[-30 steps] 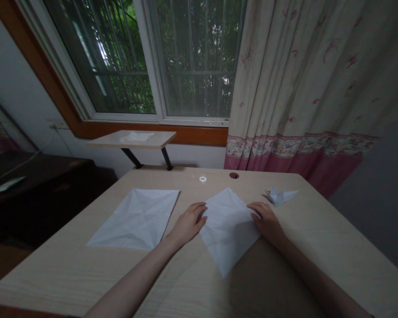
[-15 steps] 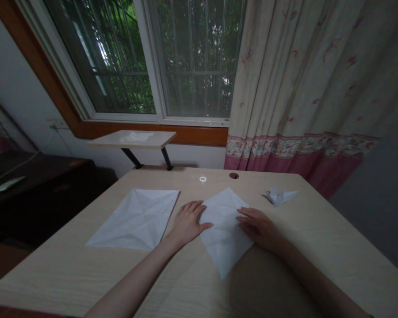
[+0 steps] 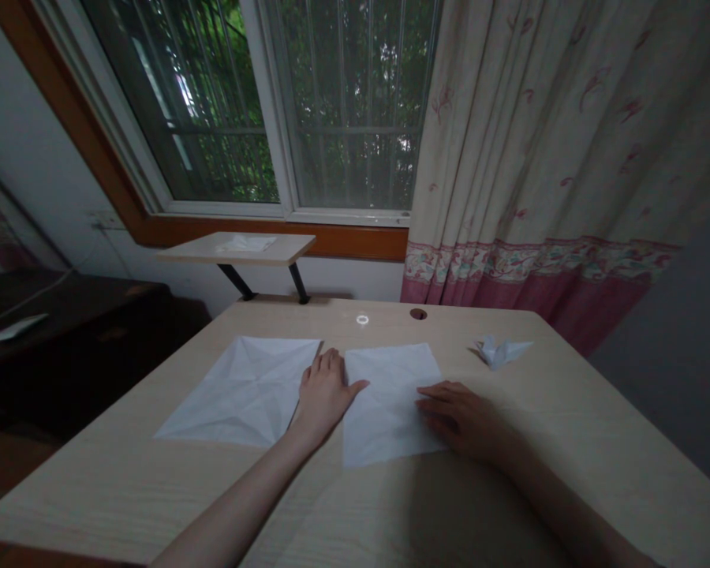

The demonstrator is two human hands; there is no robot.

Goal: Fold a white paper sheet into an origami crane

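A white square sheet of paper [image 3: 384,410] with faint creases lies flat on the desk between my hands. My left hand [image 3: 325,386] rests along its left edge, fingers stretched forward and thumb reaching over the paper; it is open. Over the right part of the sheet lies my right hand [image 3: 458,414], its fingers extended, partly in shadow and open. Left of my left hand, a larger creased white sheet [image 3: 242,394] is spread flat. A folded paper crane [image 3: 498,352] sits beyond my right hand, at the right.
The wooden desk [image 3: 308,521] has a round cable hole [image 3: 418,314] near its back edge. A small raised shelf [image 3: 201,251] at the back left bears crumpled white paper [image 3: 248,244]. A patterned curtain [image 3: 509,158] hangs behind on the right, beside the window.
The sheet between my hands has turned from a diamond position to having its edges roughly square to me. My left hand has shifted slightly left; my right hand has moved slightly nearer.
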